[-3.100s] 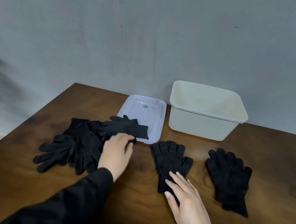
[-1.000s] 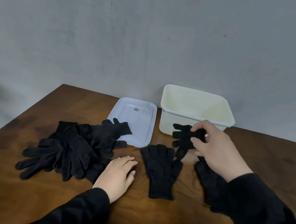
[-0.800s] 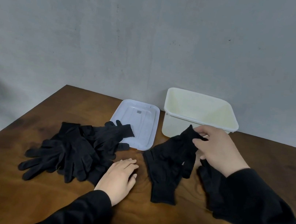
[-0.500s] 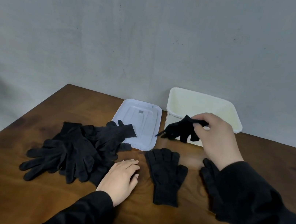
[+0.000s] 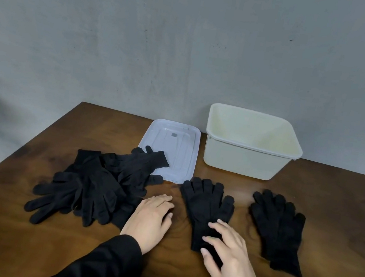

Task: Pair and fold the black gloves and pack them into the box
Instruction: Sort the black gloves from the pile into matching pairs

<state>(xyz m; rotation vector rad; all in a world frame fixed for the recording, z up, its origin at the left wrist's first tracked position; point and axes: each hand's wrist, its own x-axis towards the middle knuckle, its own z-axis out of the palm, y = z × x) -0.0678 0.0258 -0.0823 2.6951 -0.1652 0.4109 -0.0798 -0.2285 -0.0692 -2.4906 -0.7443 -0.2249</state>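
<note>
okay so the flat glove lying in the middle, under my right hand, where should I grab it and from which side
Probably pinch the middle glove at its cuff end, nearest you, coming from above. It lies flat, fingers pointing toward the box, and your right hand already rests on that cuff.

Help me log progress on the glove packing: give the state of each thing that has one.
box: open, no gloves visible inside
lid: off, flat on table
glove pile: loose, overlapping lid's near corner
middle glove: flat, unfolded
right glove: flat, unfolded
left hand: open, beside the pile
right hand: open, on middle glove's cuff
</note>
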